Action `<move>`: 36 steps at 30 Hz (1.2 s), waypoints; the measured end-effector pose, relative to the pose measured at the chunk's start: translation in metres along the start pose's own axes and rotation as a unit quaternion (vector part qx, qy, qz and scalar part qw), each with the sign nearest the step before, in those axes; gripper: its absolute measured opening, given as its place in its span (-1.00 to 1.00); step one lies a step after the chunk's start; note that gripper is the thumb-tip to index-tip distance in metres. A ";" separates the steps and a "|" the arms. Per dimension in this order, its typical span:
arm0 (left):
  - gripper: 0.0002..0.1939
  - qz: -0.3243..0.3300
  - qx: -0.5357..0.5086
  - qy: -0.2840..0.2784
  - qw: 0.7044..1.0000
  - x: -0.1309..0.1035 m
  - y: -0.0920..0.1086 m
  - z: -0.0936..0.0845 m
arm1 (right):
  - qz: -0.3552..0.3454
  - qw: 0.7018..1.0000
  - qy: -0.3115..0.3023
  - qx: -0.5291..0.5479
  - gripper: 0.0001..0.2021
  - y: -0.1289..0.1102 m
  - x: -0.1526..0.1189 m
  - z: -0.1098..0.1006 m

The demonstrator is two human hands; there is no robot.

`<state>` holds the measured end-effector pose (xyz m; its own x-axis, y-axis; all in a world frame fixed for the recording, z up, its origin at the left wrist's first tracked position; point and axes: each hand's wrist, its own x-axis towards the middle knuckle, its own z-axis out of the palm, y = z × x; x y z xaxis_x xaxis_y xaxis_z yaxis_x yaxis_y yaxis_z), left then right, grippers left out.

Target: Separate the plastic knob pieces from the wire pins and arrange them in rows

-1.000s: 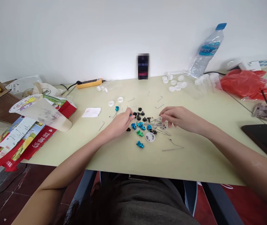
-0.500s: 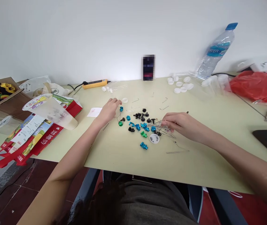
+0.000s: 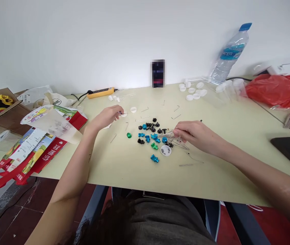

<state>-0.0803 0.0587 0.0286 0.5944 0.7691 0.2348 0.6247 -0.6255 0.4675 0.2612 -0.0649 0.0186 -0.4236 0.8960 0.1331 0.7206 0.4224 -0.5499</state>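
Note:
My left hand (image 3: 110, 116) is pinched closed over the left part of the table. A small bluish bit shows at its fingertips, too hidden to name, beside a white round cap (image 3: 124, 115). My right hand (image 3: 189, 132) is closed at the fingertips on a thin hex key (image 3: 169, 135), at a heap of bent metal keys. Left of it lie blue metal fittings (image 3: 155, 158), green fittings (image 3: 154, 146), black knobs (image 3: 159, 131) and a blue knob (image 3: 144, 126). A white cap with small dark bits (image 3: 166, 150) sits near the heap. A green knob (image 3: 129, 135) lies apart.
Loose L-shaped keys (image 3: 176, 116) are scattered behind the fittings. White caps (image 3: 196, 96) and a water bottle (image 3: 230, 56) stand at the back right, near a red bag (image 3: 272, 92). A phone (image 3: 158, 74) leans on the wall. A plastic cup (image 3: 53, 122) lies at left.
My left hand has moved left and slightly up, away from the fittings. A blue knob and a black knob now lie farther right, by the black pile. My right hand stays at the keys.

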 end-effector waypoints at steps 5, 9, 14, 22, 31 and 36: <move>-0.83 -0.056 -0.486 0.080 0.868 0.003 0.047 0.023 | 0.022 0.996 0.065 0.055 -0.61 -0.009 -0.003 0.001; -0.76 -0.124 -0.638 0.004 0.760 -0.002 0.088 0.066 | 0.041 0.981 0.096 0.162 -0.60 -0.022 -0.010 0.010; -0.77 -0.135 -0.652 -0.076 0.742 -0.015 0.114 0.089 | 0.051 0.969 0.108 0.216 -0.59 -0.033 -0.015 0.026; -0.78 -0.107 -0.628 -0.104 0.764 -0.018 0.119 0.090 | 0.062 0.974 0.133 0.174 -0.57 -0.031 -0.014 0.031; -0.75 -0.101 -0.596 -0.092 0.792 -0.018 0.120 0.093 | 0.103 0.940 0.085 0.313 -0.55 -0.031 -0.011 0.030; -0.76 -0.104 -0.576 -0.080 0.807 -0.018 0.121 0.094 | 0.122 0.910 0.056 0.391 -0.56 -0.027 -0.008 0.031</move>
<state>0.0318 -0.0429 0.0010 0.6527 0.7574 -0.0202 -0.1116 0.1225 0.9862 0.2276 -0.0874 0.0068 -0.2129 0.9770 -0.0132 0.1557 0.0206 -0.9876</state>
